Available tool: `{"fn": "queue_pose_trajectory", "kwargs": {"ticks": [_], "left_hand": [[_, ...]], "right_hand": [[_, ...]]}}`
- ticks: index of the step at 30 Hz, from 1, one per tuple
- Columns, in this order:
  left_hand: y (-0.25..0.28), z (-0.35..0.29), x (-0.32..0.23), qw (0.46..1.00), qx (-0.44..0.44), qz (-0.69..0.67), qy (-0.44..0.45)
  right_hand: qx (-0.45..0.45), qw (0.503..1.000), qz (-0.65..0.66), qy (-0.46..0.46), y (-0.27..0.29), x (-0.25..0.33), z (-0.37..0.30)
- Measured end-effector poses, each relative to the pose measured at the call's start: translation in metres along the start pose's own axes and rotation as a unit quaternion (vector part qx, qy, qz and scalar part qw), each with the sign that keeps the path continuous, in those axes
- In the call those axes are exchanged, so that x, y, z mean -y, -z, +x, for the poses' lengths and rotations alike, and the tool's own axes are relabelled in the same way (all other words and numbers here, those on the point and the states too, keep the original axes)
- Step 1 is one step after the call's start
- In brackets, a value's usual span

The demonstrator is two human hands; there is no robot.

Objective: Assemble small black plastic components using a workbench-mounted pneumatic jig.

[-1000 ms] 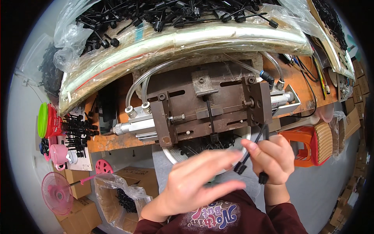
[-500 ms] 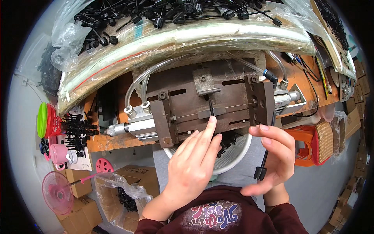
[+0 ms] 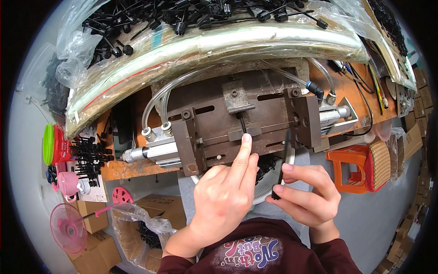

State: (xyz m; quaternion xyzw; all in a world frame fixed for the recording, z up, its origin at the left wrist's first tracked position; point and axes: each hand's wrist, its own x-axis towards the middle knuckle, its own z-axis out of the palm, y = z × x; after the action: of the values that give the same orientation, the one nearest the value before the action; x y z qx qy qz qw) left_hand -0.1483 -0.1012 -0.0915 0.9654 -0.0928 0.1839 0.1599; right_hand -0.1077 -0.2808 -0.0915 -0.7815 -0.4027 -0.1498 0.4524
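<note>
My left hand [image 3: 226, 198] reaches up to the brown metal fixture [image 3: 237, 123] on the bench, index finger pressing a small black part [image 3: 243, 125] at the central clamp block. My right hand [image 3: 308, 194] is just right of it, below the fixture, pinching a thin black ribbed strip [image 3: 284, 157] upright between thumb and fingers. A round white-rimmed container [image 3: 267, 176] with black parts sits beneath both hands.
A clear plastic sheet [image 3: 205, 45] heaped with black parts covers the bench top. Clear air hoses [image 3: 157, 102] and a silver cylinder [image 3: 148, 153] flank the fixture. An orange stool [image 3: 349, 166] stands right; cups, a pink fan [image 3: 68, 228] and cardboard boxes lie left.
My left hand has risen from below the fixture, and its index finger now touches the central clamp. My right hand has turned the black strip upright, closer to the fixture.
</note>
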Motion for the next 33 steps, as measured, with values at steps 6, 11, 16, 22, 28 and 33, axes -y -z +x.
{"fn": "queue_pose_trajectory", "kwargs": {"ticks": [6,11,16,22,28,33], "left_hand": [[0.0,0.0,0.001,1.0,-0.008,-0.015,0.002],[-0.001,-0.004,0.004,0.999,-0.018,-0.037,-0.01],[0.024,-0.024,0.008,0.983,0.092,-0.155,-0.042],[0.02,-0.043,0.01,0.971,0.147,-0.188,-0.019],[0.011,-0.047,0.012,0.966,0.134,-0.222,-0.012],[0.006,-0.046,0.011,0.964,0.122,-0.233,-0.02]], "right_hand": [[0.008,0.999,-0.016,0.035,-0.002,-0.001,-0.002],[0.008,0.999,-0.019,0.032,-0.007,-0.001,-0.003],[0.043,0.998,-0.034,0.028,-0.009,-0.009,0.007],[0.105,0.98,-0.152,0.077,-0.03,-0.013,0.017],[0.126,0.967,-0.209,0.074,-0.034,-0.011,0.026],[0.138,0.966,-0.208,0.062,-0.034,-0.009,0.027]]}}
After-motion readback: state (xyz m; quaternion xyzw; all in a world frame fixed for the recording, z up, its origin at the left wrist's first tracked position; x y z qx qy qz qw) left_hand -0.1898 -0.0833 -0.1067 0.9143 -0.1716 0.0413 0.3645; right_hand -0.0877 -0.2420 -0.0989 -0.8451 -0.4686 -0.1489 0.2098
